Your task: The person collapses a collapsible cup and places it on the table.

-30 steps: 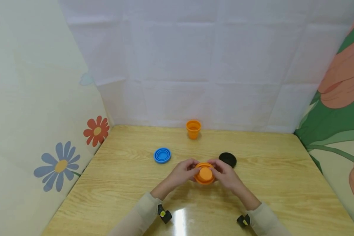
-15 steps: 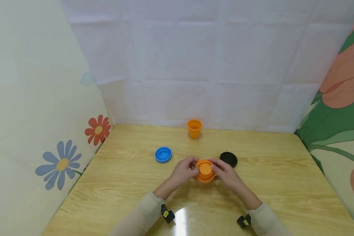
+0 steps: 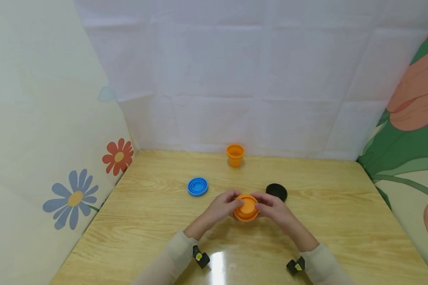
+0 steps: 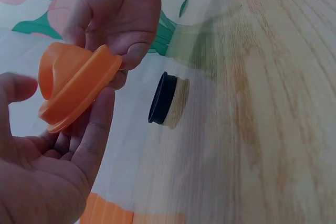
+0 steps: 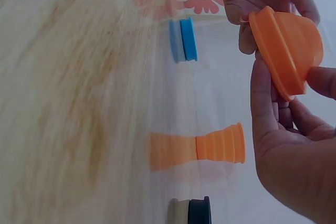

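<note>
Both hands hold an orange collapsible cup [image 3: 246, 209] above the table, its round base turned up toward the head camera. The cup is partly folded: in the right wrist view the base of the orange cup [image 5: 294, 45] stands out from the wide rim. My left hand [image 3: 222, 206] grips its left side, thumb on the base and fingers underneath. From the other side my right hand [image 3: 276, 209] pinches the cup the same way, its thumb near the base. The left wrist view shows fingers of both hands meeting under the rim; some fingertips are hidden behind the cup.
A second orange cup [image 3: 235, 155], fully extended, stands upright at the back of the wooden table [image 3: 157, 221]. A folded blue cup [image 3: 197, 187] lies left of the hands. Just beyond my right hand sits a black folded cup [image 3: 276, 191]. White cloth [image 3: 207, 79] hangs behind.
The held orange cup has shifted slightly and tilted between the hands, and its base leans differently. Both hands keep their hold; the other cups stay put.
</note>
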`<state>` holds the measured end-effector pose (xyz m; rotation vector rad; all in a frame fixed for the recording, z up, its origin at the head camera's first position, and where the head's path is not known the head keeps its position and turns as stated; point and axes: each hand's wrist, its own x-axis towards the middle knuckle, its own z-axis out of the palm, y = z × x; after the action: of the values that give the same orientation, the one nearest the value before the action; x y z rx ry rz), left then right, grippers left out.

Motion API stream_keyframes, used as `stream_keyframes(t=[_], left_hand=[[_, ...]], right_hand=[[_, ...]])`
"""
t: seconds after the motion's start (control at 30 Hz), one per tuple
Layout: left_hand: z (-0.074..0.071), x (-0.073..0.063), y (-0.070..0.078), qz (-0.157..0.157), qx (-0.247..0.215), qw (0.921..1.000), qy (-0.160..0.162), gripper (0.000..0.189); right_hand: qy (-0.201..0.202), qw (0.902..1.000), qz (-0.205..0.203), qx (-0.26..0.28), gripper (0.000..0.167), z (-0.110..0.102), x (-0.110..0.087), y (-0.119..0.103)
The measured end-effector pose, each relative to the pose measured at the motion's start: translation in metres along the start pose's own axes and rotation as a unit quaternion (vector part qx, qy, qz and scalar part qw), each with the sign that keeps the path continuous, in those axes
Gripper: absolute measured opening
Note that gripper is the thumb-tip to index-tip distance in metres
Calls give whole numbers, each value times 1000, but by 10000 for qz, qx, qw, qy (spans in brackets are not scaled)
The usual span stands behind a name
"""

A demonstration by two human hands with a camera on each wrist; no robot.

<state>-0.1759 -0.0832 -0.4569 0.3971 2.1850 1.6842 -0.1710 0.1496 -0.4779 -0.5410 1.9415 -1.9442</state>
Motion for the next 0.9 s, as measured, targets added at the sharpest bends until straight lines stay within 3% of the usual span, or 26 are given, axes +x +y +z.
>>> stream_keyframes(t=[0.13,0.27,0.57,0.9], left_hand=[[-1,-1,-1,-66,83,9997,-236,37],[1,-1,-1,-33,-80,9998,-179,37],[-1,2,1,-36,-618,9978,217,37],[-9,4,1,-146,312,9989,-330,37]], right_hand=[[98,9993,-42,-369,42,4,0,-2],[280,9982,-36,-538,41,8,0,-4],[565,9980,216,159,51,7,2,0],[543,9974,302,-372,42,2,0,-7]])
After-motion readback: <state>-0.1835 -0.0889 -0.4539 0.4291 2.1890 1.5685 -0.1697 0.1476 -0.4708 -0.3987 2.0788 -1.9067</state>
